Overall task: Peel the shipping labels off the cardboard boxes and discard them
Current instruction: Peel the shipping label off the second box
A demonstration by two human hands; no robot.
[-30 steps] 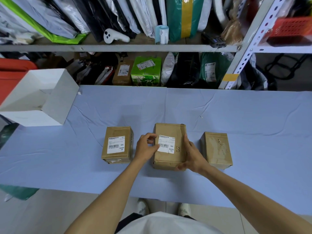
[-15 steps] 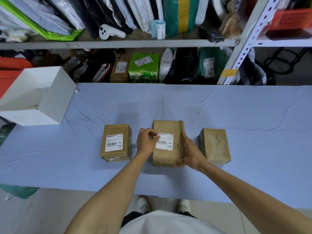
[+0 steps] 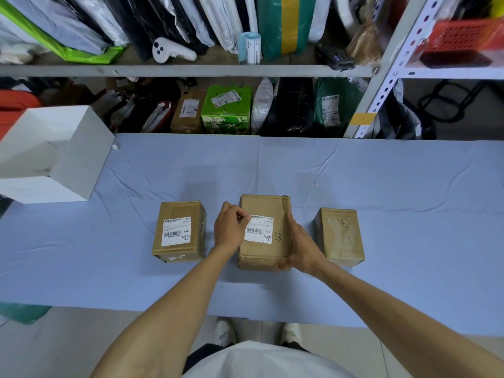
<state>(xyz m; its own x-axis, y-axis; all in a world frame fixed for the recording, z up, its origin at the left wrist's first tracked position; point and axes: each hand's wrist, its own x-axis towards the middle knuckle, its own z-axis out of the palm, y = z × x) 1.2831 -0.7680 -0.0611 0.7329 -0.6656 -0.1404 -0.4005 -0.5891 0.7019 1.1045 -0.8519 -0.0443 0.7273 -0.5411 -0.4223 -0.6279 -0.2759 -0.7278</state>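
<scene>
From my feed, the shelving rack (image 3: 191, 70) fills the back, packed with bagged parcels. Below it the blue-covered worktop (image 3: 381, 186) runs the full width. An open white carton (image 3: 79, 156) sits at its far left edge. Three cardboard boxes stand in a row near me, each apart from the next: the left box (image 3: 178, 208), the middle box (image 3: 263, 256) and the right box (image 3: 339, 236), whose top is bare brown tape. My right hand (image 3: 302, 246) grasps the middle box along its right side, thumb wrapped at the near corner. My left hand (image 3: 229, 227) is curled, fingertips pinching the upper-left corner of the middle label (image 3: 260, 233), which lies on top of that box; I cannot tell whether the corner has lifted. The left label (image 3: 176, 231) lies flat on the left box.
</scene>
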